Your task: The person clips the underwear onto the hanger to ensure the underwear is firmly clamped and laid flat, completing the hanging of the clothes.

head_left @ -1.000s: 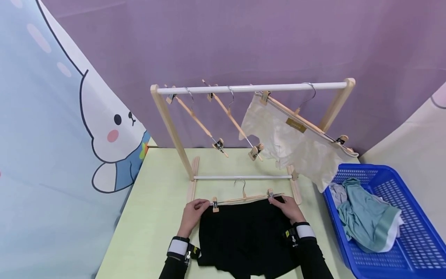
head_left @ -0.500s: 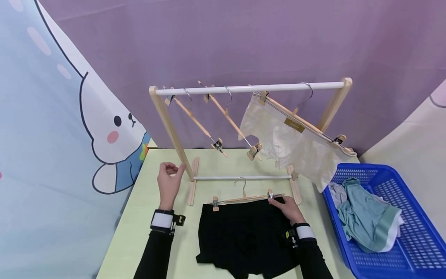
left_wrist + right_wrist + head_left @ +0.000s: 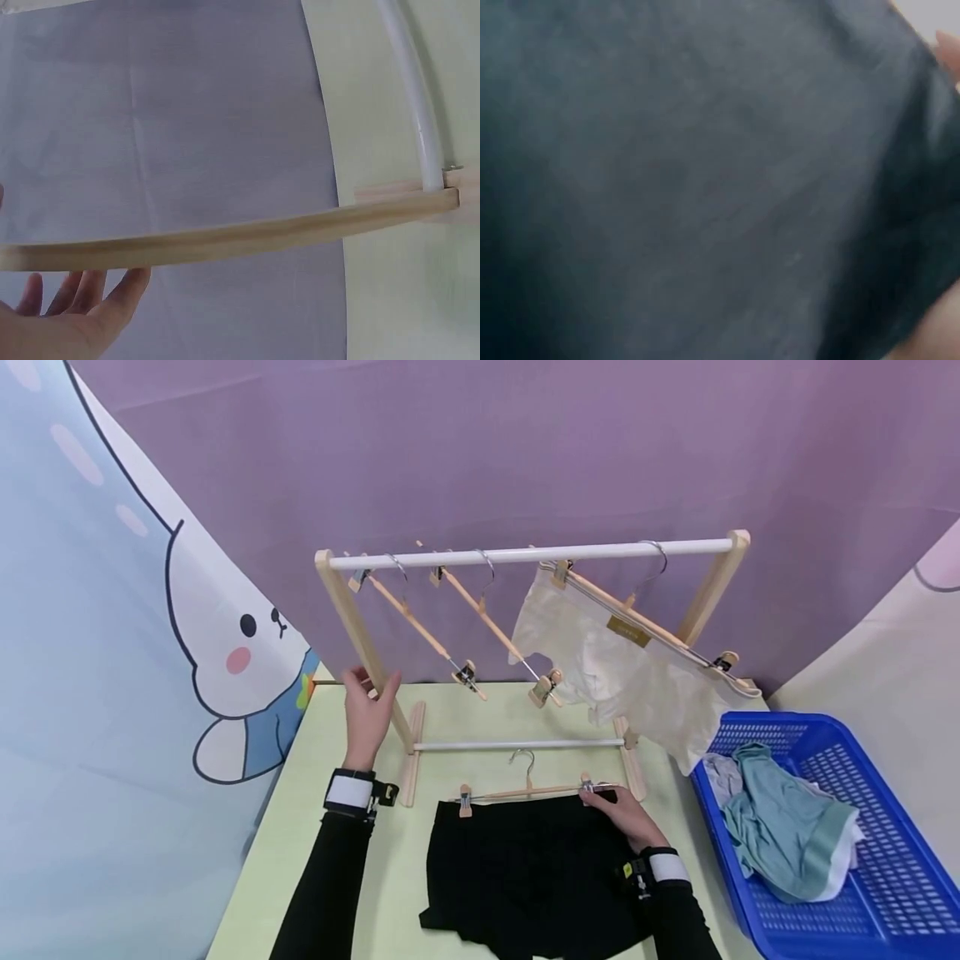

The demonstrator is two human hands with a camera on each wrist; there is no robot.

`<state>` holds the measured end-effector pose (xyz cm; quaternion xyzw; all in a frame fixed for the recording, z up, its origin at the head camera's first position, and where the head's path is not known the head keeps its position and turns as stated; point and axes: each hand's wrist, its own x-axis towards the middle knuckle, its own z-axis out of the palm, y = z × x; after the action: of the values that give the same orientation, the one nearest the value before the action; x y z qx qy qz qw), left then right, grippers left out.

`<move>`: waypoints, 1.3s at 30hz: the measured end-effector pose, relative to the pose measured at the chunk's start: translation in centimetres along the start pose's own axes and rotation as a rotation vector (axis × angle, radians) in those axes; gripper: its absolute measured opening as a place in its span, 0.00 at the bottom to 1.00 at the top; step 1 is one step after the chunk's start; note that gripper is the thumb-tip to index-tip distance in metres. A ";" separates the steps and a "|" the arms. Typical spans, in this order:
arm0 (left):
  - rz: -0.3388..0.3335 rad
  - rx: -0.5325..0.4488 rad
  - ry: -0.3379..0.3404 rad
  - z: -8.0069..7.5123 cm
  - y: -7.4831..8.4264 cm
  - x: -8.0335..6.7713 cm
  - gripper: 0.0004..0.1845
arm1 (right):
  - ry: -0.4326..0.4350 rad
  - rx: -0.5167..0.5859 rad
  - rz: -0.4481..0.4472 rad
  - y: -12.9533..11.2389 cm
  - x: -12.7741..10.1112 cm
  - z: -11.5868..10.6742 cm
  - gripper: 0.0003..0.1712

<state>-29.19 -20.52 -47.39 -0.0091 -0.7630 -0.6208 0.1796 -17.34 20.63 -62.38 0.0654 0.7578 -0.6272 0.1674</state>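
Note:
Black shorts (image 3: pixel 525 868) lie flat on the pale green table (image 3: pixel 330 827), their waistband clipped to a wooden clip hanger (image 3: pixel 525 792). My right hand (image 3: pixel 618 810) rests on the waistband beside the hanger's right clip, fingers laid fairly straight. In the right wrist view the black shorts (image 3: pixel 690 187) fill the frame. My left hand (image 3: pixel 367 710) is raised with straight fingers at the left post (image 3: pixel 360 643) of the wooden drying rack. In the left wrist view the left hand (image 3: pixel 67 315) lies just under the post (image 3: pixel 225 238); I cannot tell if it touches.
Two empty clip hangers (image 3: pixel 420 627) hang on the rack's white top rail (image 3: pixel 525 556). Cream shorts (image 3: pixel 637 677) hang on a third hanger at the right. A blue basket (image 3: pixel 780 720) at the right holds a teal garment (image 3: pixel 780 827). Curtains stand behind and to the left.
My left hand let go of the hanger's left clip and moved up and left to the rack's left post. The right hand stayed by the right clip.

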 end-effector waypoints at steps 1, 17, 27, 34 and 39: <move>0.000 -0.002 -0.004 0.1 0.0 0.1 0.34 | -0.011 -0.001 -0.011 0.0 -0.1 0.0 0.26; -0.067 0.225 -0.122 0.8 0.4 0.4 0.17 | -0.013 -0.025 -0.078 0.9 -0.3 -0.2 0.25; -0.104 0.252 -0.152 0.4 0.7 0.3 0.19 | -0.108 0.026 -0.081 1.4 -1.2 -1.0 0.25; -0.113 0.241 -0.165 0.3 0.5 0.4 0.18 | -0.014 0.044 -0.024 1.0 -1.5 -0.4 0.27; -0.112 0.227 -0.158 0.4 0.4 0.4 0.16 | -0.016 0.036 -0.033 1.1 -1.3 -0.2 0.27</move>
<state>-29.62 -20.12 -46.94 0.0049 -0.8396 -0.5367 0.0840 -15.84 21.23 -62.97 0.0510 0.7460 -0.6440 0.1619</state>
